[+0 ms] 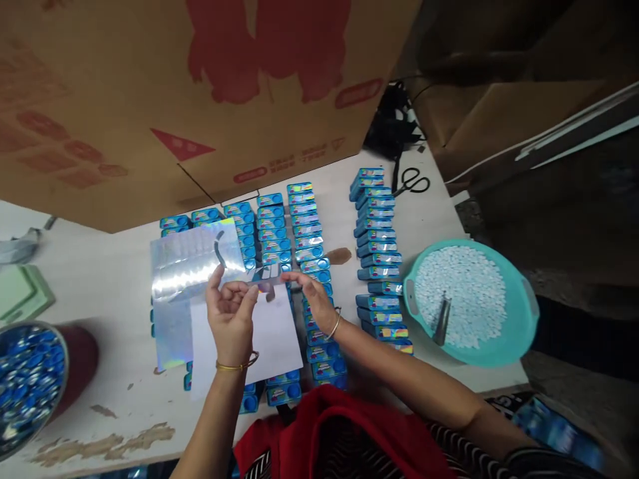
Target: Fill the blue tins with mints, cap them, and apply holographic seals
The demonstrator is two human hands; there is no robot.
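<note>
Brown cardboard stands beyond the white sheet (272, 342) as one big printed box (164, 173). Beneath that sheet spreads the pale table (120, 379), its surface worn in patches. To the sheet's right I have a teal basin (519, 303) of small white pieces (464, 286); to its left, near the table's edge, a dark red bucket (82, 362) of shiny blue pieces (34, 372). Silvery sheeting (194, 259) lies partly under the white sheet and reaches out past its left side. Over the sheet's far edge I raise my left hand (232, 319), thumb and fingers closed narrowly on a thin shiny strip (268, 282). My right hand (319, 306) comes to the strip's other end with its fingertips; whether they pinch it, I cannot tell. Scissors (417, 181) lie beyond the sheet to the right, and metal tweezers (442, 320) rest in the basin. Little blue boxes (378, 246) line up in rows beyond the sheet and to its right. Smallest is the strip, above the sheet's far edge.
</note>
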